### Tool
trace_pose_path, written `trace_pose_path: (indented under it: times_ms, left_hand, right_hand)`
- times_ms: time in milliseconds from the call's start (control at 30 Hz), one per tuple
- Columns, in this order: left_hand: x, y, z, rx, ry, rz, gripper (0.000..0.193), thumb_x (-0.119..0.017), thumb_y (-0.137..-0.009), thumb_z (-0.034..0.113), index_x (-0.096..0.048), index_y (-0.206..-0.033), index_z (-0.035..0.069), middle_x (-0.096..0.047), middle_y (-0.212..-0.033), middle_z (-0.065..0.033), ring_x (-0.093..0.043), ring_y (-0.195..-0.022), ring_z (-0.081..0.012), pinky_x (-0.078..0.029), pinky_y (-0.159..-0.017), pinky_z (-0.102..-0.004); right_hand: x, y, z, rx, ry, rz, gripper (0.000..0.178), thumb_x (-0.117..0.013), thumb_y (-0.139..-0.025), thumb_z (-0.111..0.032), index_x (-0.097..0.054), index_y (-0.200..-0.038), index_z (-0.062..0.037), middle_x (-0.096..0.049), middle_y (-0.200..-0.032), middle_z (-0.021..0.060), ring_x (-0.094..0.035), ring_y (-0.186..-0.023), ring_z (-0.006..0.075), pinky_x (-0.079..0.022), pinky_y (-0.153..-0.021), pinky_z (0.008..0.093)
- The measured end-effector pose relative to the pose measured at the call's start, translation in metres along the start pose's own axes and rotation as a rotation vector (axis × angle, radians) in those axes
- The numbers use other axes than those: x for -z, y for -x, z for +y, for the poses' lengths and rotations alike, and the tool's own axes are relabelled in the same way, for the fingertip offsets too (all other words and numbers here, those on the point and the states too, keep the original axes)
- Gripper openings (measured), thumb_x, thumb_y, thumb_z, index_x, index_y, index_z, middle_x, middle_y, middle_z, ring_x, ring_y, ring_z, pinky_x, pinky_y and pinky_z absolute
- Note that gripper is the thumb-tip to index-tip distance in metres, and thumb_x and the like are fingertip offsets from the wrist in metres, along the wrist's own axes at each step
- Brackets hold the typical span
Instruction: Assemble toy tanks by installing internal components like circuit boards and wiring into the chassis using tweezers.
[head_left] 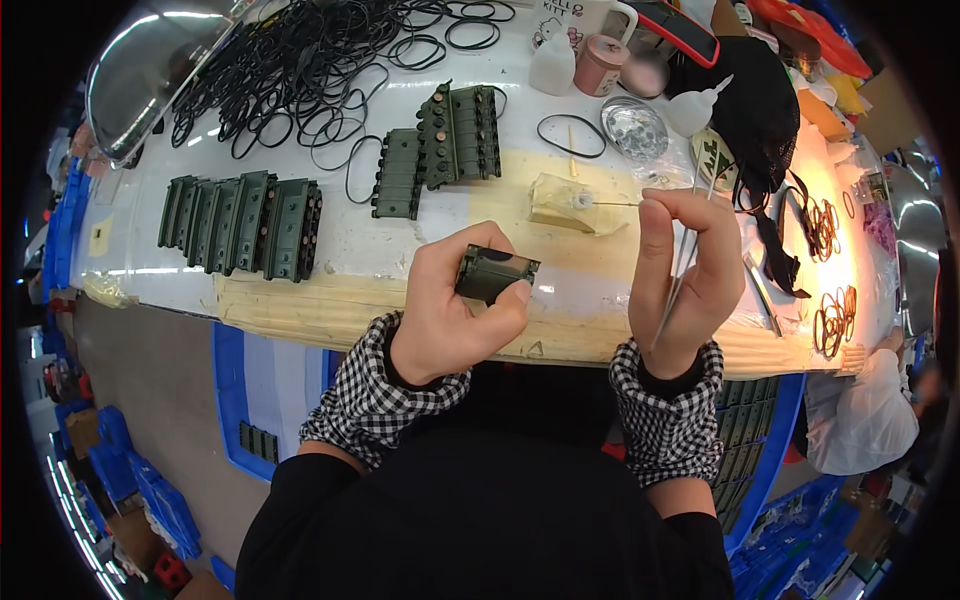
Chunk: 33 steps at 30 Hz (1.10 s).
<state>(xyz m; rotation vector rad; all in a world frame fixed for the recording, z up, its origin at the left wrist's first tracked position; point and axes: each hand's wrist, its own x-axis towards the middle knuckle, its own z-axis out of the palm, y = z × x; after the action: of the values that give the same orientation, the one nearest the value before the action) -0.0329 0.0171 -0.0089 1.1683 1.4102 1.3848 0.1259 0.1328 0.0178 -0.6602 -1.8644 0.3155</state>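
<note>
My left hand point(455, 305) is closed around a small dark green plastic part point(494, 274), holding it above the table's near edge. To the right, my right hand point(690, 265) has metal tweezers point(683, 255) lying across its palm and fingers. Between its thumb and forefinger a thin needle-like rod point(612, 204) is pinched. The rod's other end reaches a small whitish piece on a yellow tape-wrapped block point(560, 203); whether they touch, I cannot tell. Rows of similar green parts stand left point(240, 225) and beyond my left hand point(440, 145).
A tangle of black rubber bands point(290, 70) covers the far left. At the back right are a white squeeze bottle point(552, 65), a pink jar point(601, 65), a foil dish point(634, 128) and a black mesh bag point(740, 110). Blue bins point(232, 400) sit below the table edge.
</note>
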Motion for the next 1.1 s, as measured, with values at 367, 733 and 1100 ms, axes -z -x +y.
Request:
trace_pose_path:
  times_ms: [367,733,1100]
  left_hand:
    - [-0.007,0.0,-0.006,-0.109,-0.138,0.069,0.022,-0.068,-0.065,0.009,-0.053,-0.077,0.0,-0.053,-0.065,-0.0084,-0.047,-0.056,-0.0147,-0.041,-0.054,-0.0289]
    - [-0.008,-0.001,-0.006,-0.177,-0.217,0.065,0.023,-0.069,-0.064,0.011,-0.053,-0.077,0.001,-0.052,-0.064,-0.0097,-0.05,-0.054,-0.0206,-0.041,-0.053,-0.0312]
    - [-0.008,-0.001,-0.007,-0.186,-0.219,0.079,0.023,-0.069,-0.064,0.012,-0.053,-0.076,0.001,-0.052,-0.064,-0.01,-0.051,-0.054,-0.0216,-0.042,-0.053,-0.0319]
  right_hand:
    - [0.008,0.021,-0.026,-0.594,-0.757,-0.307,0.013,-0.051,-0.099,-0.009,-0.05,-0.098,0.0034,-0.059,-0.086,0.0073,-0.065,-0.082,0.0136,-0.055,-0.077,0.0272]
    - [0.007,0.022,-0.022,-0.485,-0.656,-0.373,0.008,-0.053,-0.097,-0.005,-0.052,-0.097,0.003,-0.058,-0.087,0.0069,-0.064,-0.082,0.0119,-0.052,-0.075,0.0244]
    - [0.006,0.022,-0.021,-0.422,-0.585,-0.376,0.005,-0.054,-0.096,-0.002,-0.054,-0.095,0.0025,-0.058,-0.087,0.0076,-0.062,-0.079,0.0122,-0.051,-0.073,0.024]
